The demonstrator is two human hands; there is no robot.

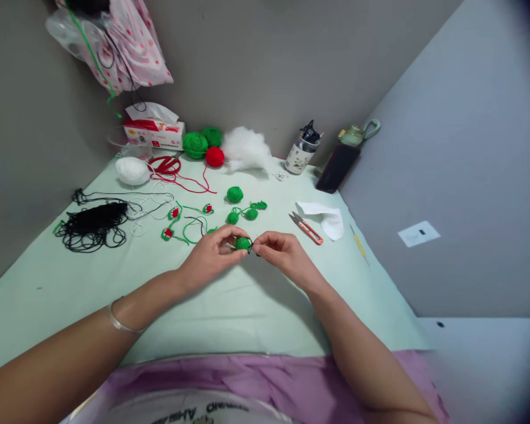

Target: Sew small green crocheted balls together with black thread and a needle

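Note:
Between the thumb and fingers of my left hand [212,254] is a small green crocheted ball [242,243]. My right hand [283,253] pinches close against its right side, where black yarn [250,246] shows at the fingertips; a needle there is too fine to make out surely. Just beyond my hands lie more green crocheted balls [251,214] with a curled green strand. To the left are small red-and-green crocheted pieces [168,234] with loose green tails. Orange-handled thread snips [307,228] rest right of my right hand.
A black yarn skein [95,224] and a white yarn ball [132,171] lie left. Along the back stand a tissue box [154,134], green yarn [195,145], red yarn [214,156], white stuffing [247,150], a pen cup [299,156] and a phone [338,168]. A yellow-handled hook [360,245] lies right.

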